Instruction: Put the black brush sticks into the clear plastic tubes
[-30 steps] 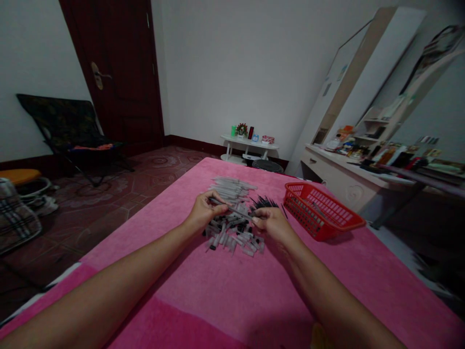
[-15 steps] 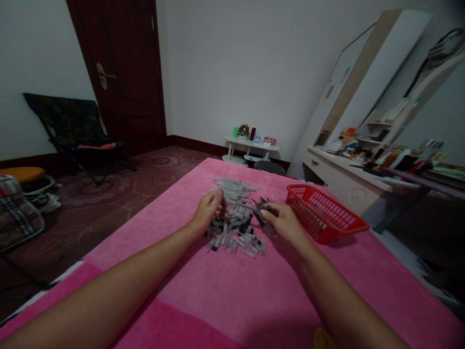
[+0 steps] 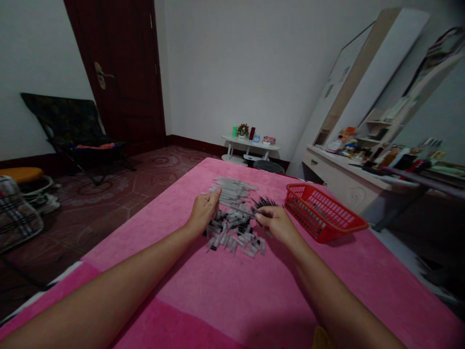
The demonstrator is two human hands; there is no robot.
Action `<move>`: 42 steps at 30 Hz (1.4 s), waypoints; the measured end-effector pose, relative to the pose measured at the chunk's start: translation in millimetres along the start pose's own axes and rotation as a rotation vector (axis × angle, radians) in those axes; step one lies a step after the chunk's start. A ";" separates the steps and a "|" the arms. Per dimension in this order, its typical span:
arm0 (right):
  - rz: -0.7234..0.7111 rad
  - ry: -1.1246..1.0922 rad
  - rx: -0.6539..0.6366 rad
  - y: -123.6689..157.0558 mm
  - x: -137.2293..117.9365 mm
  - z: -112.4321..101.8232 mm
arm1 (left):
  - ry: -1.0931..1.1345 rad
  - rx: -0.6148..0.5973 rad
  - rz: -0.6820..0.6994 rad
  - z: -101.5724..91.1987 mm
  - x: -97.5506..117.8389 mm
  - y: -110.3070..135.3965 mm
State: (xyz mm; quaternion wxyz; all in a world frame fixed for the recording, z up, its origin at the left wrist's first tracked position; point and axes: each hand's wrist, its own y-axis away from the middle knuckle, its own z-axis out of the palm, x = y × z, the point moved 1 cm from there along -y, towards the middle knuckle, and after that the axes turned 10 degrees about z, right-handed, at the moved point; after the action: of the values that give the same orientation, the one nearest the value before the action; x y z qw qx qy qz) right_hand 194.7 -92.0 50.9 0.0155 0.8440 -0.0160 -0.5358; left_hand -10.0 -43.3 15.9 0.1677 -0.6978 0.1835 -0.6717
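While the left hand [image 3: 203, 213] lies on the left edge of the pile of clear tubes [image 3: 234, 236] on the pink cloth [image 3: 218, 295], its grip hidden, the right hand [image 3: 276, 224] pinches a thin rod [image 3: 242, 210] above the pile, with a red basket [image 3: 327, 215] just right.

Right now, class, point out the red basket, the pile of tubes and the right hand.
red basket [image 3: 303, 216]: head view, near side wall.
pile of tubes [image 3: 235, 233]: head view, pile's middle.
right hand [image 3: 278, 224]: head view, back.
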 end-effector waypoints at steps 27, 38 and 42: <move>0.011 0.769 0.987 3.5 31.7 -148.7 | -0.893 -0.219 0.241 -37.8 -54.4 -22.8; -0.332 0.738 0.534 -4.3 15.1 -55.7 | -0.962 -0.251 0.245 -36.3 -46.0 -22.1; -0.180 0.945 0.340 -2.7 25.6 -29.2 | -1.000 -0.265 0.286 -34.3 -42.8 -21.9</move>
State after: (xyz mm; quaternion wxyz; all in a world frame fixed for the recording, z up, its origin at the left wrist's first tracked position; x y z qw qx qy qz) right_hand 232.1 -90.2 40.0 -0.1630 0.9827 -0.0214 -0.0848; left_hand -44.9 -3.0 -9.6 0.2351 -0.9158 0.2579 -0.1990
